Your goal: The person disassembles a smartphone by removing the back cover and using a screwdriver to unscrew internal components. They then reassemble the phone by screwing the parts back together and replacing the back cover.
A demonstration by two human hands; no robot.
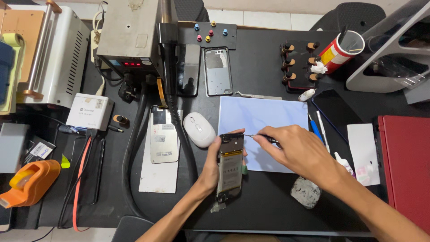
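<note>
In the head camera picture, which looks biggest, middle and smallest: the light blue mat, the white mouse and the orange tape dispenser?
1. Light blue mat, clearly the biggest.
2. Orange tape dispenser.
3. White mouse, the smallest.
The dispenser lies at the picture's edge, so its lead over the mouse is less sure.

Black table (268,206), mat (264,116), mouse (199,129)

Matt black counter (268,197); at its centre, a smooth pale-blue mat (264,116) and a glossy white plastic mouse (199,129). Opened phone (230,168): bare metal frame, shiny. Far-left corner: brushed grey metal machine (58,58). Near-left edge: glossy orange plastic tape dispenser (29,181).
</note>
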